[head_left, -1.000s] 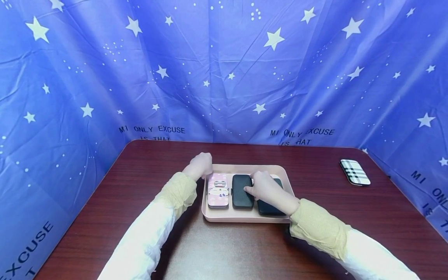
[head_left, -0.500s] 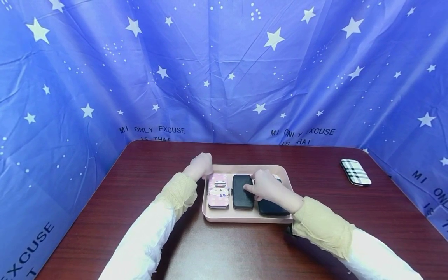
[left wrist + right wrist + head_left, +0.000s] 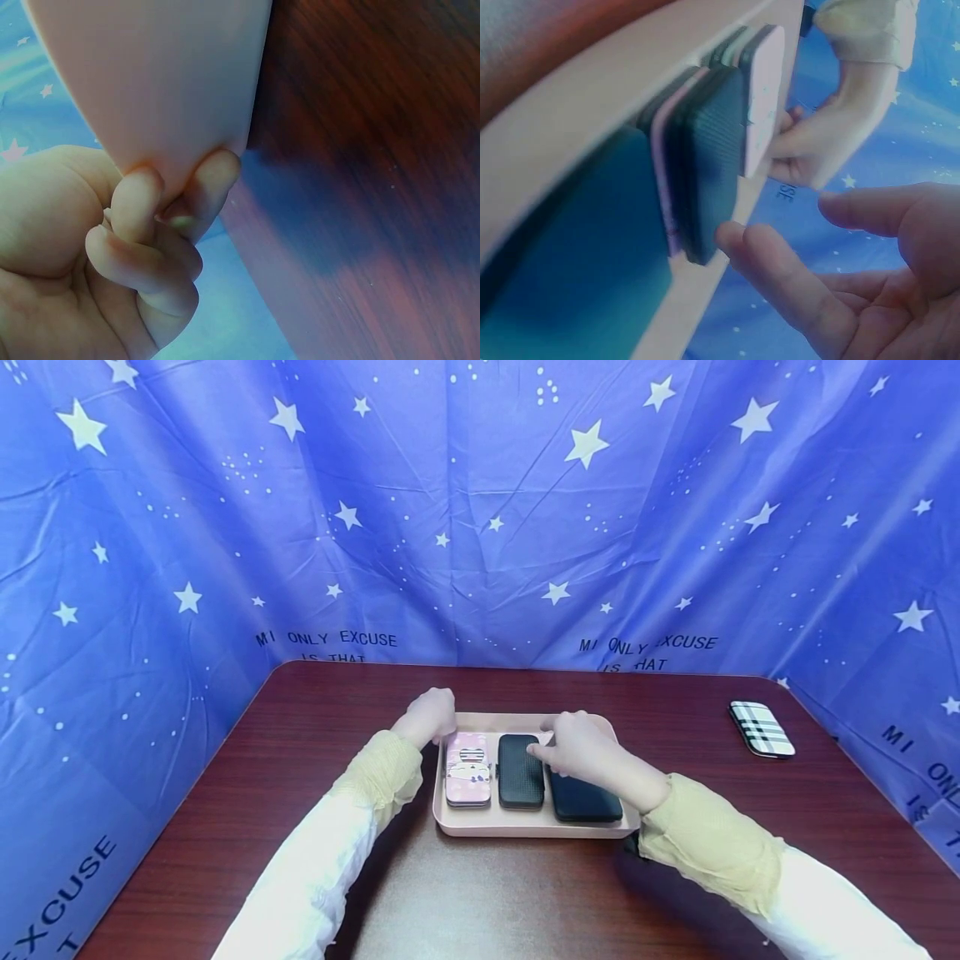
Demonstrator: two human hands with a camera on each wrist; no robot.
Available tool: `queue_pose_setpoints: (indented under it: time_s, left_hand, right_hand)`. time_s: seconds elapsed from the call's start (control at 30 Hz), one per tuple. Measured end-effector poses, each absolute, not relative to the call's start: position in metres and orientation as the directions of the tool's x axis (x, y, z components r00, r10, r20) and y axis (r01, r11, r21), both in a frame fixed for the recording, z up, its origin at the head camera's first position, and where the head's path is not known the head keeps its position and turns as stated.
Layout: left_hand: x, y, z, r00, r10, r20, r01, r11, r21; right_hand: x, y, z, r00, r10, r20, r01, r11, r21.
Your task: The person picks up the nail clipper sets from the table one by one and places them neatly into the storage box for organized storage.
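Note:
At the back left corner of the pale pink tray (image 3: pixel 525 832), my left hand (image 3: pixel 433 714) pinches the wall; in the left wrist view, curled fingers (image 3: pixel 135 202) sit against it. Inside the tray lie a pink patterned flat case (image 3: pixel 468 781), a black textured flat case (image 3: pixel 521 781) with a small side clasp, and a wider dark case (image 3: pixel 588 797) at the right. The right wrist view shows the black textured case (image 3: pixel 712 157) stacked on other flat cases. My right hand (image 3: pixel 581 745) hovers over the tray's right side, thumb and fingers apart, fingertips close to the black case, holding nothing.
A white-and-black plaid case (image 3: pixel 761 729) lies on the dark red wooden table (image 3: pixel 337 702), far right of the tray. Blue star-printed curtains (image 3: pixel 465 510) hang behind the table and along both sides.
My right hand has come off the black textured case and shifted slightly right and up, uncovering more of the dark case. My left hand stays at the tray's corner.

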State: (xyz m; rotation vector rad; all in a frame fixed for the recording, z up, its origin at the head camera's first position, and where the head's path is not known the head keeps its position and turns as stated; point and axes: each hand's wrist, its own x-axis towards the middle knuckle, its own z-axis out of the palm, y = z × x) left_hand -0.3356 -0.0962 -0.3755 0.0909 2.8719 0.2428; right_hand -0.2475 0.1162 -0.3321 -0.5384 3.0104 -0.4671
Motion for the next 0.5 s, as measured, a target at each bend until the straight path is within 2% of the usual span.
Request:
queue_pose_setpoints:
  time_s: [0.27,0.5]
  left_hand:
    - [-0.335,-0.096,-0.375,-0.964,0.089,-0.249,0.047,0.984,0.171]
    - [-0.335,-0.096,-0.374,-0.964,0.083,-0.252,0.040,0.984,0.171]
  right_hand:
    - [-0.249,0.127,-0.318,-0.923,-0.369,0.106,-0.384,0.879,-0.285]
    - [-0.248,0.139,-0.301,-0.937,-0.335,0.101,-0.350,0.899,-0.263]
